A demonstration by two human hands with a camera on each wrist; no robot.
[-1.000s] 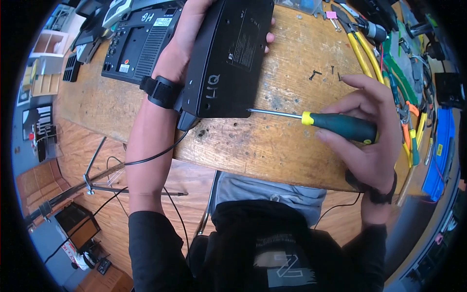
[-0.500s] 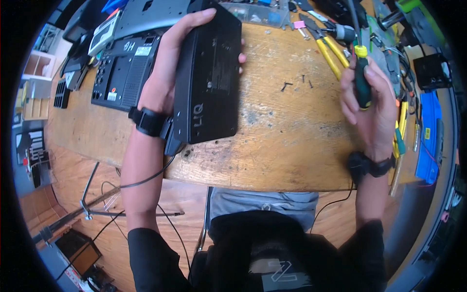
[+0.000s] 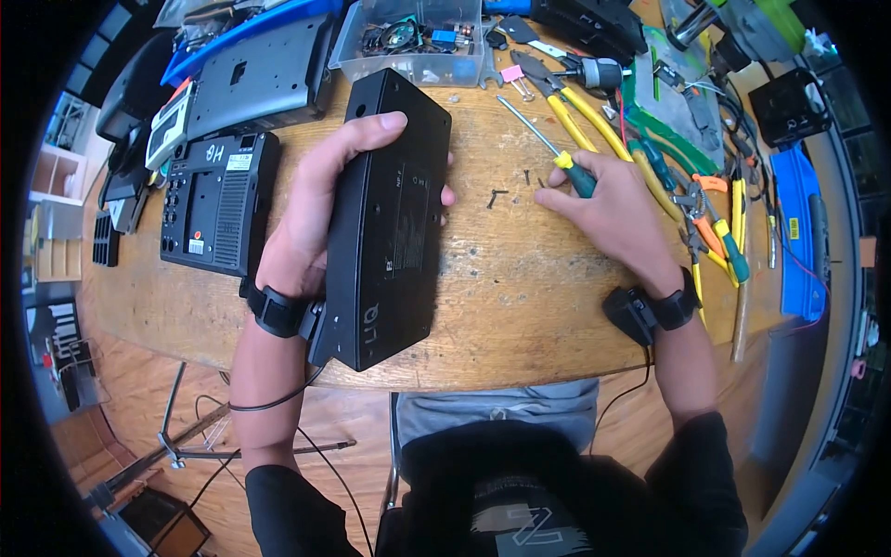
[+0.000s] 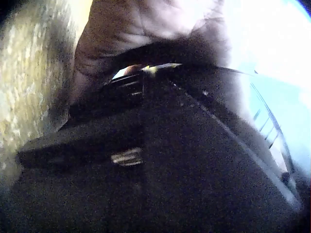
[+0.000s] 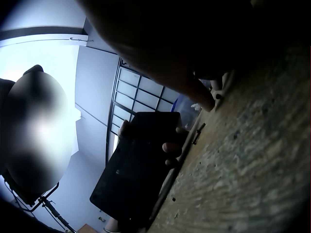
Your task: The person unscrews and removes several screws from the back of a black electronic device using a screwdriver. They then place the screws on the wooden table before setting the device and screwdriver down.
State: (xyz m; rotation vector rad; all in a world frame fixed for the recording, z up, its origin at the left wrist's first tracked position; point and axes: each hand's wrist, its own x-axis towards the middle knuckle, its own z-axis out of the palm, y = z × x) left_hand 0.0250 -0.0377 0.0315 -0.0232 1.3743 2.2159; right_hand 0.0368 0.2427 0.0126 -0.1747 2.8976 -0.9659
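Note:
My left hand (image 3: pixel 311 200) grips a long black device housing (image 3: pixel 399 223) from its left side, thumb over the upper edge and fingertips showing at the right. Marked "HQ" and with screw holes in it, the housing is held tilted over the bench; it also appears dark in the right wrist view. My right hand (image 3: pixel 617 209) is low over the bench, with a green-and-yellow screwdriver (image 3: pixel 563 161) tucked in it, the shaft pointing away to the upper left. Its thumb and fingertips are right at the small dark screws (image 3: pixel 497 197) on the wood.
Left of the housing lies another black device (image 3: pixel 218 204), with a larger grey panel (image 3: pixel 260 79) behind. A clear parts box (image 3: pixel 408 42) stands at the back. Yellow-handled cutters (image 3: pixel 575 116), several more tools and a blue tray (image 3: pixel 798 232) line the right side.
The screwdriver tip has left the housing's corner. My right hand swung it upward, then came down to the screws with it. The housing has been drawn lower and nearer to my body.

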